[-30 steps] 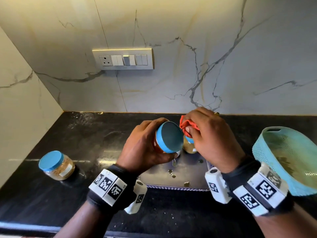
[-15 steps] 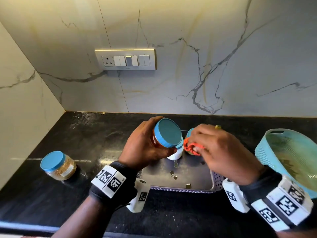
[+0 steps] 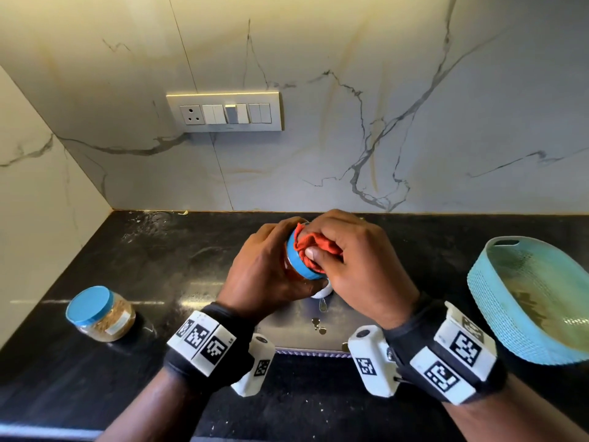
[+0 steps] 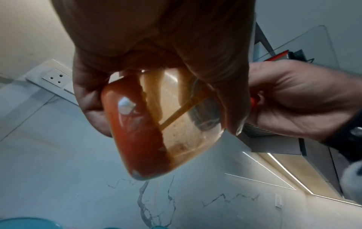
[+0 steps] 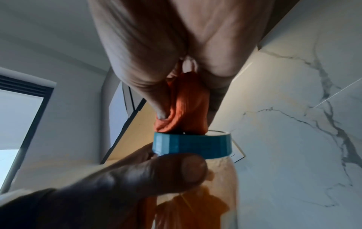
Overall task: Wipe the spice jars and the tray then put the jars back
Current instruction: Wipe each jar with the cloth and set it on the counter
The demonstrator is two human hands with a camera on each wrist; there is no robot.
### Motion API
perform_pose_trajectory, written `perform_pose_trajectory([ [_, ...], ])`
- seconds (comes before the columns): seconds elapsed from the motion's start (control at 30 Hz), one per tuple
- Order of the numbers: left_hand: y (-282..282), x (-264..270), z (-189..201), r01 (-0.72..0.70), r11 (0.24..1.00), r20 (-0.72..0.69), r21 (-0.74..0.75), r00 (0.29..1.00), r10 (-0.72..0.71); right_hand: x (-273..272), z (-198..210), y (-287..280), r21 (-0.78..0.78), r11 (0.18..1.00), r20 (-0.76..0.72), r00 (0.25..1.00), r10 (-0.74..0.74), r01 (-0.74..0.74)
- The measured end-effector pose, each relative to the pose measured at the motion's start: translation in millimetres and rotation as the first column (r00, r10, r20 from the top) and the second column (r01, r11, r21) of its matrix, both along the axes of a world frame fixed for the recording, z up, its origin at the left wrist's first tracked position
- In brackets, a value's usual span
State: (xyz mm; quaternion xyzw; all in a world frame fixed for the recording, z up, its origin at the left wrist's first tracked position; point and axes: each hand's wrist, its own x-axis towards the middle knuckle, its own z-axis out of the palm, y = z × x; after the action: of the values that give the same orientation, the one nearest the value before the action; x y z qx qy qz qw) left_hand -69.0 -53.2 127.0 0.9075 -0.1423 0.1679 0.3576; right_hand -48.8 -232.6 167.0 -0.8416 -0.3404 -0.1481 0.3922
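My left hand (image 3: 267, 269) grips a clear spice jar (image 4: 156, 127) of red powder with a blue lid (image 3: 298, 261), tilted with the lid toward my right hand, above the steel tray (image 3: 299, 333). My right hand (image 3: 347, 260) pinches a bunched orange cloth (image 3: 314, 244) and presses it on the lid's top (image 5: 192, 144). A second blue-lidded jar (image 3: 100, 314) of brownish spice stands on the black counter at the left. Part of a white thing (image 3: 322, 293) shows on the tray under my hands; the rest there is hidden.
A turquoise plastic basket (image 3: 497, 314) sits tilted at the right edge of the counter. Marble walls close the back and left, with a switch panel (image 3: 224, 113) on the back wall. The tray carries a few small specks near its front.
My right hand brought the orange cloth from beside the jar onto its blue lid. My left hand turned the jar's lid toward the right hand.
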Motion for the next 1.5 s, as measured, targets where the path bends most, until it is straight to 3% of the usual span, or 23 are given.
perform_pose_trajectory([
  [0.1, 9, -1, -2, -0.026, 1.000, -0.008, -0.006, 1.000, 0.025, -5, -11, -13, -0.110, 0.990, -0.001, 0.996, 0.089, -0.088],
  [0.17, 11, -2, -7, -0.036, 0.999, -0.004, -0.037, 0.999, 0.036, 2, -20, -23, -0.160, 0.987, -0.006, 0.999, 0.032, -0.032],
  [0.33, 0, -4, -14, 0.012, 0.999, -0.025, -0.048, 1.000, -0.013, 26, -16, -7, -0.107, 0.985, -0.011, 0.990, -0.139, 0.137],
  [0.47, 5, -3, -10, 0.000, 0.997, -0.034, -0.075, 0.999, -0.003, 7, 0, 20, -0.070, 0.997, 0.006, 0.999, -0.038, 0.039],
  [0.6, 20, -5, -8, -0.039, 0.994, -0.019, -0.102, 0.999, 0.037, -11, -4, 12, -0.136, 0.990, 0.024, 0.999, 0.045, -0.041],
  [0.7, 22, -7, -13, -0.037, 0.994, -0.031, -0.098, 0.999, 0.034, 1, -16, -1, -0.151, 0.989, -0.007, 1.000, -0.004, 0.002],
  [0.83, 12, -9, -11, 0.002, 0.998, -0.011, -0.069, 1.000, -0.003, 17, -10, 12, -0.049, 0.993, -0.003, 0.994, -0.105, 0.105],
  [0.93, 15, -9, -3, -0.004, 0.997, 0.004, -0.078, 1.000, 0.004, 3, 3, 26, -0.029, 1.000, 0.015, 1.000, -0.004, 0.005],
  [1.07, 29, -12, -5, -0.053, 0.992, 0.014, -0.114, 0.998, 0.055, -11, -1, 7, -0.139, 0.979, 0.018, 0.988, 0.151, -0.147],
  [1.17, 22, -17, -7, -0.043, 0.990, -0.023, -0.131, 0.999, 0.040, 4, -10, -9, -0.183, 0.983, 0.032, 0.999, 0.026, -0.020],
  [1.27, 12, -16, -9, -0.020, 0.996, 0.003, -0.082, 1.000, 0.021, 15, -6, 1, -0.126, 0.985, 0.023, 0.993, -0.114, 0.116],
  [1.37, 12, -17, 1, -0.037, 0.999, 0.033, -0.025, 0.999, 0.038, 7, 5, 22, -0.046, 0.993, 0.015, 0.994, -0.107, 0.107],
  [1.5, 21, -18, 10, -0.051, 0.998, 0.042, -0.023, 0.998, 0.052, -14, 14, 28, -0.080, 0.997, 0.046, 0.999, -0.003, 0.007],
])
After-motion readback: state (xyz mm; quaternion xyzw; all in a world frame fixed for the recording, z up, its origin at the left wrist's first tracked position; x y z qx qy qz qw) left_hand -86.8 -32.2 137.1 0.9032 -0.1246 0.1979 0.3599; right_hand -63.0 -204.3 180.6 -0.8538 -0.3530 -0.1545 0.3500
